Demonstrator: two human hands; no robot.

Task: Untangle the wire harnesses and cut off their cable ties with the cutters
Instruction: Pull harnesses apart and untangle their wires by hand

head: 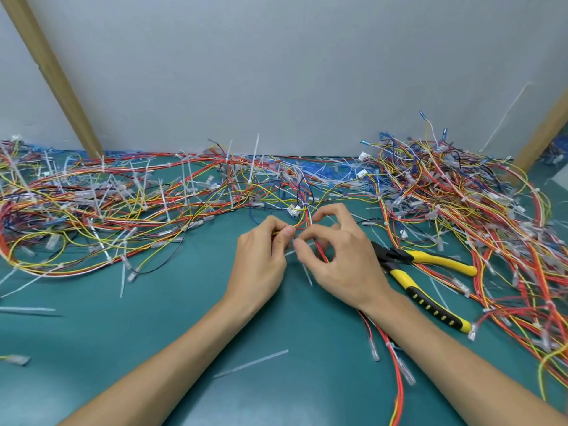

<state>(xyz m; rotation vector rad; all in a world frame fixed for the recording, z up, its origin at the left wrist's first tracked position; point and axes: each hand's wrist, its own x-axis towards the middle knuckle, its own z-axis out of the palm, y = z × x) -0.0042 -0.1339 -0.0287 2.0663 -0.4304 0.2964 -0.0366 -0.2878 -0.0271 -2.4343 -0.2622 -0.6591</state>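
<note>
Centre frame: left hand (261, 256) and right hand (338, 259) both pinch a thin red-and-yellow insulated wire harness (304, 214), fingers curled, thumbs nearly meeting. Yellow-and-black rubber-grip cutters (427, 257) lie on the smooth teal mat (138, 333) just right of the right hand, untouched, handles splayed.

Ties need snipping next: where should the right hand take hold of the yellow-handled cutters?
Probably close the right hand over both yellow handles of the cutters at mid-length, from above and the right: they lie flat on the mat, handles splayed rightward, black head pointing left.
</note>
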